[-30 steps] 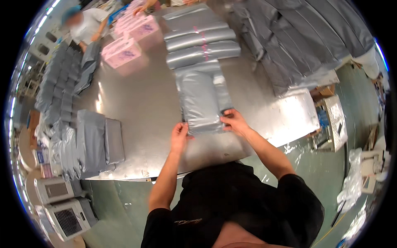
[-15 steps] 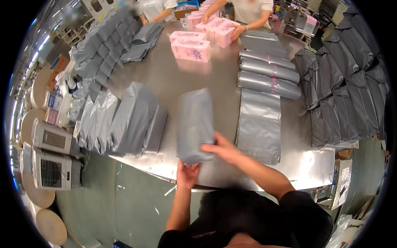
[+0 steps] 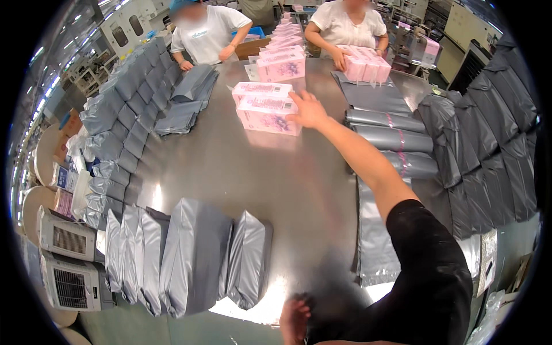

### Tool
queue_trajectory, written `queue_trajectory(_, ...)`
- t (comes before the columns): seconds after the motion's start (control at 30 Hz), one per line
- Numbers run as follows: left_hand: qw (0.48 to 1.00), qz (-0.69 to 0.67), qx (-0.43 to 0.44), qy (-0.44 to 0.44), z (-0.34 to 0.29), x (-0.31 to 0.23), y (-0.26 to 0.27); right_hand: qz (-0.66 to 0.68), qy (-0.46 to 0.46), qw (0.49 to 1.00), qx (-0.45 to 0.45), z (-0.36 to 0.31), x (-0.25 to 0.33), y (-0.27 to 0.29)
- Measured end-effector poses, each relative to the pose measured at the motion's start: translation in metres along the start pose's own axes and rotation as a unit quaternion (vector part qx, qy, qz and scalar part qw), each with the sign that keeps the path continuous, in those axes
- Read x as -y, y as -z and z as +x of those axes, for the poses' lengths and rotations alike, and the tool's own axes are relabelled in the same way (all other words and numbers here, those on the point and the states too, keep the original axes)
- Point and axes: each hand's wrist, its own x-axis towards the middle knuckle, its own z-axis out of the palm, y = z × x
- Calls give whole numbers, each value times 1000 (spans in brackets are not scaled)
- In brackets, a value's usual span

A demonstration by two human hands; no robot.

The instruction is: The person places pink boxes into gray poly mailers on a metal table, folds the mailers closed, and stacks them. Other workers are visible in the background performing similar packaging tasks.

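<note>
Shiny metal tabletop (image 3: 218,172) spreads across the middle of the view, with a large stack of filled grey bags (image 3: 103,115) along its left side and a darker grey stack (image 3: 494,167) rising at the right. Well out on the tabletop, toward the far side, sit two pink packs, a near pack (image 3: 267,122) and a far pack (image 3: 256,87) close behind it, their long axes running roughly left to right. The right hand (image 3: 309,110) is at their right end, so both packs lie to the left of its grip; the bare right forearm (image 3: 365,155) slants up to them from the lower right, crossing the pack's long axis rather than lining up with it. Thumb and fingers stand apart around the near pack's right end, the thumb by its front face; whether they press on it, I cannot tell. The left hand (image 3: 295,316) is much farther off, low by the tabletop's near edge, fingers curled and blurred; nothing shows in its grip, though I cannot tell whether it is closed. Up and to the left of that hand stands a row of grey bags (image 3: 195,259). Right of the bare middle are grey rolls (image 3: 394,138), with flat grey bags (image 3: 376,241) nearer the person. Across the tabletop, one co-worker (image 3: 207,37) stands at the left, and another co-worker (image 3: 348,23) has hands on a pink bundle (image 3: 363,66).
</note>
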Motion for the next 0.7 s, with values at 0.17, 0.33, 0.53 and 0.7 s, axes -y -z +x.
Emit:
queue_trajectory(0.17, 968, 183, 174, 1, 47, 3, 23, 20, -81, 994, 71, 20, -37, -37)
queue_trajectory(0.33, 960, 245, 87, -104, 8, 1, -44, 284, -196, 921, 179, -115, 36, 42)
queue_trajectory(0.53, 815, 496, 205, -221, 3, 10, -120, 759, -343, 551, 53, -437, -14, 204)
queue_trajectory(0.7, 433, 688, 320, -487, 21, 66, -185, 749, -413, 516, -41, -663, 12, 249)
